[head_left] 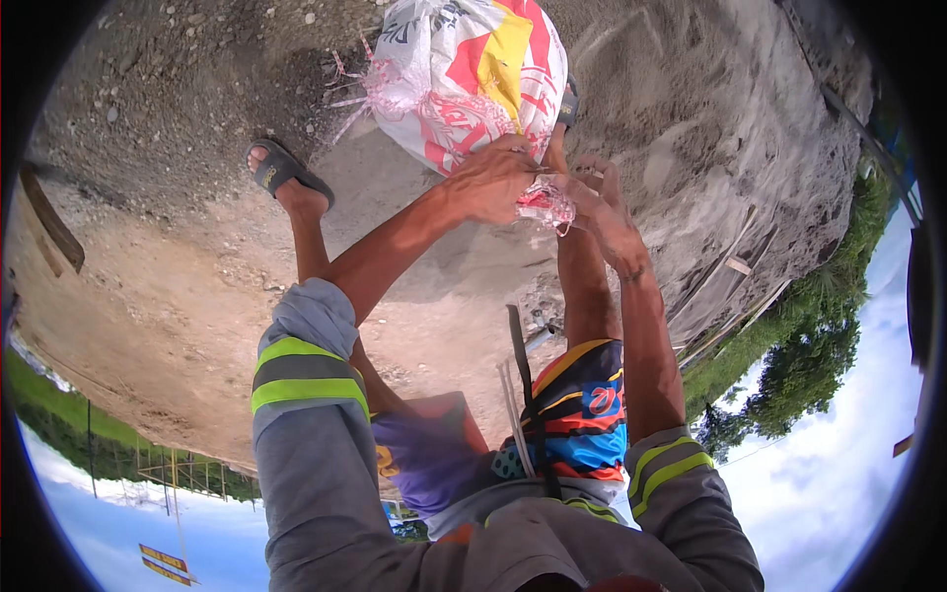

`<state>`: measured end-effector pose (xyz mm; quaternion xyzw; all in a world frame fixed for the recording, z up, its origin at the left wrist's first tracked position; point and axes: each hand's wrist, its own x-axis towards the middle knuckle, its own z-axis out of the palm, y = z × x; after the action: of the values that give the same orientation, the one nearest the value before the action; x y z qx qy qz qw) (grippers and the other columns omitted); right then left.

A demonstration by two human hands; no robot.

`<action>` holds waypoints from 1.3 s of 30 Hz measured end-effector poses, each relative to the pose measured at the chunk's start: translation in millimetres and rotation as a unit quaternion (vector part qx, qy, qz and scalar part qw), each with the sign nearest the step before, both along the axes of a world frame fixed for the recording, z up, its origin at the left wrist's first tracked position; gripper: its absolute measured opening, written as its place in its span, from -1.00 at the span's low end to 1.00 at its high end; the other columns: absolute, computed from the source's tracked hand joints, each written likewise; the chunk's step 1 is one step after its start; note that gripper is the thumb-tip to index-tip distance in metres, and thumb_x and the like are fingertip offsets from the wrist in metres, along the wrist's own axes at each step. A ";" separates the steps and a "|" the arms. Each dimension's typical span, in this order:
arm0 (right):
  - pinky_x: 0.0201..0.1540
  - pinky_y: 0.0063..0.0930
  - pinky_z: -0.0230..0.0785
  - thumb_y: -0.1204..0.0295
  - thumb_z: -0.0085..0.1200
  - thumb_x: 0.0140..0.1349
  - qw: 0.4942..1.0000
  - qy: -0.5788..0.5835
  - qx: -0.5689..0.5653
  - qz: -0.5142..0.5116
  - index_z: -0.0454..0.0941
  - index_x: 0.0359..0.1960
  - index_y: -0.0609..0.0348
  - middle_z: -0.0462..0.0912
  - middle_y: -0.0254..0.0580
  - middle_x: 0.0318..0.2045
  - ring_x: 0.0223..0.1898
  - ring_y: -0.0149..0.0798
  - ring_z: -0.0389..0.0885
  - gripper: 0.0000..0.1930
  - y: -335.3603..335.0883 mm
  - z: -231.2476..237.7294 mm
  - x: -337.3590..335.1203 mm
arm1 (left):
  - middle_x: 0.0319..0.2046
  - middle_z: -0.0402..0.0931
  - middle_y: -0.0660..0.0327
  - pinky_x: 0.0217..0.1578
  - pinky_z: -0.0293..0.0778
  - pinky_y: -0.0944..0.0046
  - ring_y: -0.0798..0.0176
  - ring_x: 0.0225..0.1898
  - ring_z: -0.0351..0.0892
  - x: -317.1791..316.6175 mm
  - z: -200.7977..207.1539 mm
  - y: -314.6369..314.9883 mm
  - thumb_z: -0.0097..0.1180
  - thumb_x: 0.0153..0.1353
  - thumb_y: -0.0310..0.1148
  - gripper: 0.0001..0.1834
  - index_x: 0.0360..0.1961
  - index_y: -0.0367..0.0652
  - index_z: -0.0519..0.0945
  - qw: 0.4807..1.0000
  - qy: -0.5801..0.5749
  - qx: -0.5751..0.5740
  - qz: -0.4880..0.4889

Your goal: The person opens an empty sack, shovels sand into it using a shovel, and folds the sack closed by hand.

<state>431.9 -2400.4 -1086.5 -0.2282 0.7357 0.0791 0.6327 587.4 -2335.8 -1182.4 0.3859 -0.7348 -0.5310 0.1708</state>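
A full woven plastic sack [464,94], white with red and yellow print, rests on the ground in front of me. Its gathered mouth [546,202] is bunched up, frayed and pinkish. My left hand [493,181] is closed round this bunched end, knuckles up against the sack's near side. From the right, my right hand [610,222] meets the same bunch with its fingers, some of them raised and a little blurred. Whether a tie lies between the fingers is hidden. Loose plastic strands [350,94] stick out on the sack's left side.
My feet in dark slide sandals [294,170] stand on either side, on gravelly dirt [187,232]. A grey sand heap [710,128] rises at the right. A wooden piece [51,222] lies far left, and thin poles [725,286] lie along the right edge.
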 end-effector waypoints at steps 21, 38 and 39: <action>-0.18 -0.41 0.37 0.51 0.09 0.08 0.832 -0.180 -0.357 0.384 0.33 -0.10 0.19 0.48 -0.06 -0.22 -0.21 -0.13 0.51 -0.67 -46.4 -63.4 159.7 | -0.29 0.52 -0.08 -0.23 0.43 0.17 -0.01 -0.22 0.52 8.8 -85.1 34.3 0.06 0.01 -0.45 -0.71 -0.21 -0.33 0.51 0.914 -0.064 0.013 0.401; -0.50 -0.50 0.25 0.54 -0.05 0.03 0.876 -0.016 -0.383 0.293 0.37 -0.37 0.29 0.37 -0.24 -0.66 -0.59 -0.43 0.33 -0.88 -0.1 -77.5 80.3 | -0.30 0.49 0.22 -0.17 0.34 0.36 0.34 -0.21 0.46 35.8 -57.5 21.1 -0.01 0.17 -0.33 -0.78 -0.34 -0.28 0.56 0.650 0.395 0.510 0.403; -0.50 -0.50 0.25 0.54 -0.05 0.03 0.874 -0.010 -0.384 0.297 0.37 -0.37 0.29 0.37 -0.24 -0.66 -0.59 -0.43 0.33 -0.88 -2.8 -81.3 70.9 | -0.30 0.49 0.22 -0.17 0.34 0.36 0.34 -0.21 0.46 32.2 -45.4 10.5 -0.01 0.17 -0.33 -0.78 -0.34 -0.28 0.56 0.648 0.401 0.509 0.400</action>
<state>502.8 -2403.2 -1167.8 -0.6615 0.5994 -0.0276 0.4499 619.7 -2325.3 -1227.8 0.4178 0.0170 -0.8050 0.4209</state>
